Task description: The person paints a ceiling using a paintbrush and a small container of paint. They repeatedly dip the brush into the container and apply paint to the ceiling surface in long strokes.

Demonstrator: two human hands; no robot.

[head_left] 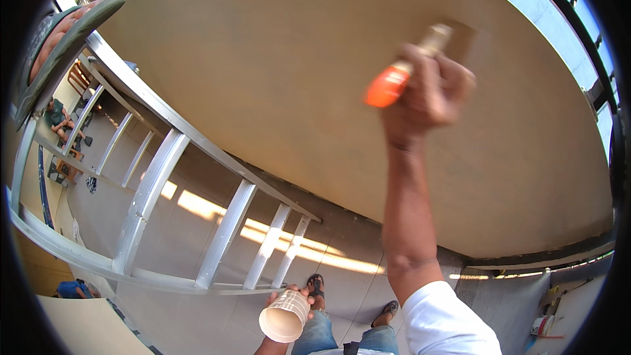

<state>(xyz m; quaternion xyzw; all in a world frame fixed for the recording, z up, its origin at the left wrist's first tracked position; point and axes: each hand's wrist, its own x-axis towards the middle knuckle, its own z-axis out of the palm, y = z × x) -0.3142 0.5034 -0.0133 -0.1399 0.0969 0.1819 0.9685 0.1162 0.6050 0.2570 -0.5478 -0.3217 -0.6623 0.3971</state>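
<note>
My right hand (435, 89) is raised in front of a tan wall (282, 59), its fingers wrapped round a paintbrush (386, 87) with an orange handle end. Motion smears the brush a little. Its pale head points up and right, at the wall or very close to it. Low in the view, my left hand (307, 297) grips a ribbed cream cup (293, 302) from behind, with the mouth facing me. Something pale and smooth shows inside, but whether it is paint or the cup's own wall I cannot tell.
An aluminium ladder (151, 194) stands along the left. High on it is another person's sandalled foot (62, 46). Someone sits (59, 118) farther back. Below are grey floor tiles (342, 292) with sun patches. A white bucket (540, 325) is at lower right.
</note>
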